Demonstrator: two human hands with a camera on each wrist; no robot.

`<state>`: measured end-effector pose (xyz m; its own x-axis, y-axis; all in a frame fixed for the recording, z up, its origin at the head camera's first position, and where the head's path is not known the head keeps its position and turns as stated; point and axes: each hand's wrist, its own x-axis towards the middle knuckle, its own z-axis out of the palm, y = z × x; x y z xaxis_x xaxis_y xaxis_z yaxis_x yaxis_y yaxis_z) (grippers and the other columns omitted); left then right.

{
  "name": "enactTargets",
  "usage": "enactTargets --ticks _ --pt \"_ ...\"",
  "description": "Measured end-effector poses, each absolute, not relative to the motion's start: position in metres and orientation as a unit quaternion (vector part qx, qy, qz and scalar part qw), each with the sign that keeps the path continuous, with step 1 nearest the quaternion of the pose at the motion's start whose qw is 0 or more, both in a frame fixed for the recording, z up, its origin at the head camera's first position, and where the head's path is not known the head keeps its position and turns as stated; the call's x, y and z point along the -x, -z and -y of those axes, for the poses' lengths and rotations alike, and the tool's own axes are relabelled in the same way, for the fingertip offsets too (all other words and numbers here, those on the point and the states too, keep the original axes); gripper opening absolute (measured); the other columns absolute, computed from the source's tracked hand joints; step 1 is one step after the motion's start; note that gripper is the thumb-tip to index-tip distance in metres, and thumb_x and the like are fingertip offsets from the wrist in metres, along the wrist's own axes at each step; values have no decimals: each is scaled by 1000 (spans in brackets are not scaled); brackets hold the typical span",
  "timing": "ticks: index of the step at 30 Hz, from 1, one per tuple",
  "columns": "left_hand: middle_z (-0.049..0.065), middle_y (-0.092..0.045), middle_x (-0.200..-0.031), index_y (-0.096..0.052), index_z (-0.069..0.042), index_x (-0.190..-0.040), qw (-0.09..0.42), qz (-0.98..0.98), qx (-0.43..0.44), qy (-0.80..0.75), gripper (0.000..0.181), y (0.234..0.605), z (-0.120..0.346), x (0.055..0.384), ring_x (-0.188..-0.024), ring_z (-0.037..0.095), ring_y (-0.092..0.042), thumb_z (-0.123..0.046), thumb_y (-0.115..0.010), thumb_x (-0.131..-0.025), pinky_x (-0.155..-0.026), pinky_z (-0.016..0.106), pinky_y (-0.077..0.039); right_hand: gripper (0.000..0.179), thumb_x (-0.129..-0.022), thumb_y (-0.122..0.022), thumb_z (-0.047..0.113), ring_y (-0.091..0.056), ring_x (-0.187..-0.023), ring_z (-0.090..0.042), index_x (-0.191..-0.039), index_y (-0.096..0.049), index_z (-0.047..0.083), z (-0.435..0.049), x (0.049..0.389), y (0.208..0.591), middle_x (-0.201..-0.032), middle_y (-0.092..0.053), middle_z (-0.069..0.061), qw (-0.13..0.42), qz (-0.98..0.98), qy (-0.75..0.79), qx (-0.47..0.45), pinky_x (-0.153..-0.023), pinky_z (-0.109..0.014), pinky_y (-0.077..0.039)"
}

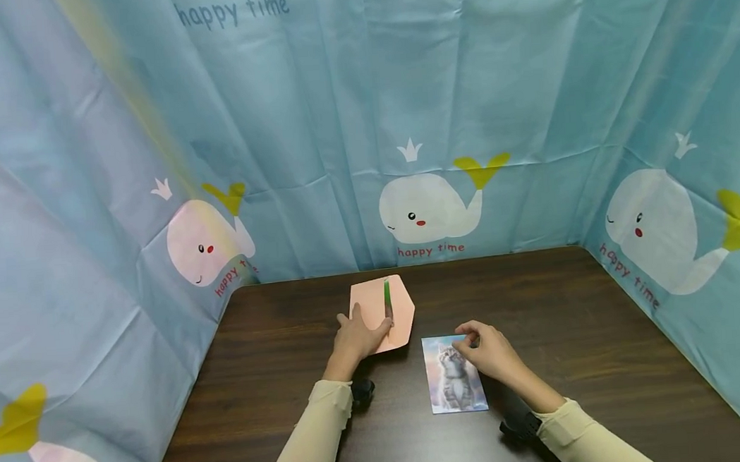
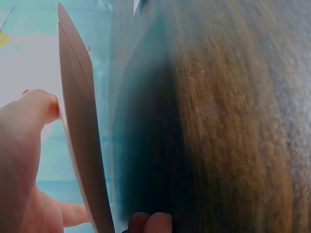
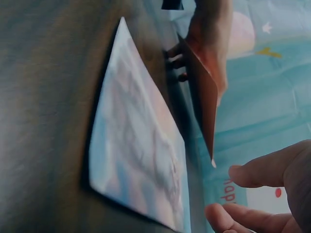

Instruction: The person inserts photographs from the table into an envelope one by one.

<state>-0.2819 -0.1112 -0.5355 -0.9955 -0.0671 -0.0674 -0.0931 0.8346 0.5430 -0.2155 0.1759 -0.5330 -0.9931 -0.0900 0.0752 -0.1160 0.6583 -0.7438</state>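
Note:
A pale pink envelope (image 1: 401,307) is held by my left hand (image 1: 355,336), raised off the table in the left wrist view. Thumb and one finger lie on its upper face, while other fingertips (image 2: 150,224) show on its underside. A narrow green and brown strip (image 1: 388,300) appears on the envelope; I cannot tell what it is. A card with a grey kitten picture (image 1: 454,381) lies face up in front of my right hand (image 1: 488,351). That hand hovers by the card's upper right corner, thumb and fingers apart with nothing between them.
Both the envelope and the card are over a dark wooden table (image 1: 280,420). Blue curtains (image 1: 312,121) with whale prints stand along its back and sides. A dark wrist device sits on each forearm, the right one (image 1: 520,423) close to the card.

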Motion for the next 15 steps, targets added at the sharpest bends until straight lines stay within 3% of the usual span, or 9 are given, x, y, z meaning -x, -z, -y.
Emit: enactTargets --ticks 5,15 --pt "34 -34 -142 -27 -8 -159 22 -957 43 -287 103 535 110 282 -103 50 -60 -70 -61 -84 -88 60 -49 37 -88 -78 31 -49 -61 -12 -115 -67 9 -185 200 535 -80 -60 5 32 926 -374 -42 -59 -31 -39" --pt "33 -38 -136 -29 -8 -158 18 -956 45 -290 104 536 111 282 -92 43 -62 -71 -62 -83 -84 55 -51 44 -80 -83 44 -49 -71 -12 -105 -65 12 -193 176 542 -85 -57 3 10 951 -309 -19 -64 -33 -41"
